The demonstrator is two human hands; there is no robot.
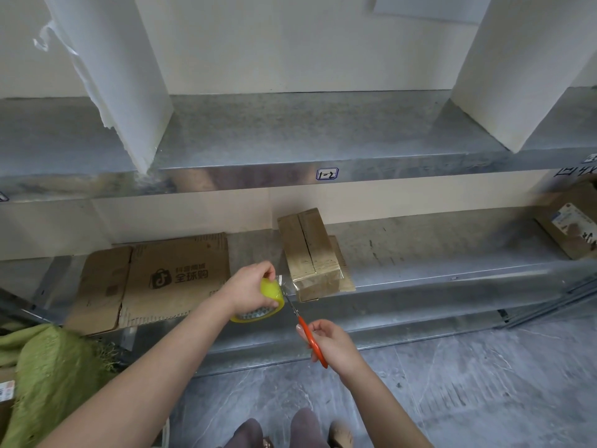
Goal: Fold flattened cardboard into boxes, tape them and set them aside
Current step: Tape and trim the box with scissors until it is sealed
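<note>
A small folded cardboard box (pixel 308 253) stands on the lower metal shelf (pixel 420 253), with clear tape over its near end. My left hand (pixel 248 289) grips a yellow roll of clear tape (pixel 268 302) just left of the box; a short strip of tape stretches from the roll toward the box. My right hand (pixel 329 344) holds orange-handled scissors (pixel 310 337), their blades pointing up at the stretched strip. A flattened cardboard sheet (pixel 155 279) with a printed logo lies on the shelf to the left.
An upper metal shelf (pixel 290 147) carries two white panels (pixel 122 76). Another cardboard box (pixel 571 221) sits at the far right of the lower shelf. Green cloth (pixel 48 376) lies at lower left. Grey stone floor (pixel 468 383) and my feet are below.
</note>
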